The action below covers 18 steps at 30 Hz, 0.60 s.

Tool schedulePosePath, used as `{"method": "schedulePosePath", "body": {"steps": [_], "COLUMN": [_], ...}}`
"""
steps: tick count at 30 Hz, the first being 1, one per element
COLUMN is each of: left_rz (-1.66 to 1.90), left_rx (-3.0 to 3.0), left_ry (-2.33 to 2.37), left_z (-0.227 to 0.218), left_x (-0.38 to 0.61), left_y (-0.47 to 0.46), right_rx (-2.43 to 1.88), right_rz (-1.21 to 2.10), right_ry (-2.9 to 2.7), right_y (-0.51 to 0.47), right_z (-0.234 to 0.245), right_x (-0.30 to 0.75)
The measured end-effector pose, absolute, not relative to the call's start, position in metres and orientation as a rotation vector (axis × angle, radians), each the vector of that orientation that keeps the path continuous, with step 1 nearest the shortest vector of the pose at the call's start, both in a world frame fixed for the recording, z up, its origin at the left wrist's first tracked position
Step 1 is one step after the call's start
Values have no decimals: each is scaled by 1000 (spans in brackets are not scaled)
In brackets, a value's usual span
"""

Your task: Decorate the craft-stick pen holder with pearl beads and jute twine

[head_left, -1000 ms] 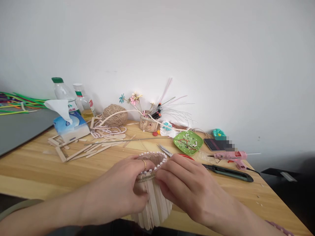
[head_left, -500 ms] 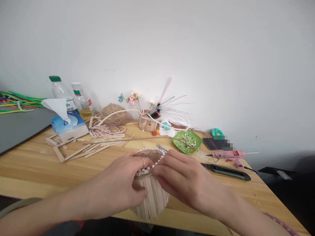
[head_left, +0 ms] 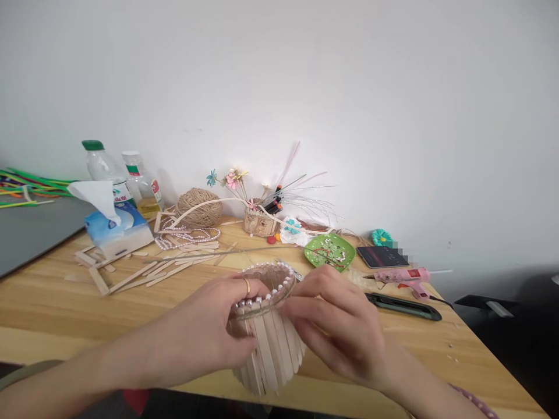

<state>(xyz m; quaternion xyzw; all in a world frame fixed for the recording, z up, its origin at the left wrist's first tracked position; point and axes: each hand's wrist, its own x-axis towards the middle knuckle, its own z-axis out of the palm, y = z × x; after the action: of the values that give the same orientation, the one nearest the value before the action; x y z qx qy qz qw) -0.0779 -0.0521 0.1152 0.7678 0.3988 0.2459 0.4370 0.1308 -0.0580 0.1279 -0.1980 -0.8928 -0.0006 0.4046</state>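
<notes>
A round basket made of upright ice-lolly sticks (head_left: 271,355) stands tilted at the near edge of the wooden table (head_left: 52,302). A string of pearl beads (head_left: 279,269) runs round its rim. My left hand (head_left: 205,331) wraps round the basket's left side, a gold ring on one finger, fingertips on the beaded rim. My right hand (head_left: 340,326) grips the basket's right side, with its fingers curled against the rim and the sticks.
Loose sticks (head_left: 144,270), a tissue box (head_left: 116,224), two bottles (head_left: 105,169), a twine ball (head_left: 198,206), pearl strings (head_left: 183,233), a small flower pot (head_left: 259,221), a green dish of beads (head_left: 329,251), a phone (head_left: 379,256), a pink glue gun (head_left: 404,276) and a cutter (head_left: 404,307) lie behind.
Both hands have turned and tilted the basket a little, so its rim now faces more to the right. The view has shifted slightly down and left.
</notes>
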Motion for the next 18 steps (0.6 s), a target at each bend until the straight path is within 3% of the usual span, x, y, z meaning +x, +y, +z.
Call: {"method": "schedulePosePath", "body": {"steps": [11,18], "left_rz": [564,434], "left_rx": [1792,1721], "left_ry": [951,930], "left_z": [118,129], "left_x": [-80,-74], "left_y": [-55,-50], "right_rx": [-280,-500], "right_rz": [-507,-74], "right_ry": [-2401,-2188], "right_y": [-60,-64], "right_z": [124,125], "right_x": [132,137]}}
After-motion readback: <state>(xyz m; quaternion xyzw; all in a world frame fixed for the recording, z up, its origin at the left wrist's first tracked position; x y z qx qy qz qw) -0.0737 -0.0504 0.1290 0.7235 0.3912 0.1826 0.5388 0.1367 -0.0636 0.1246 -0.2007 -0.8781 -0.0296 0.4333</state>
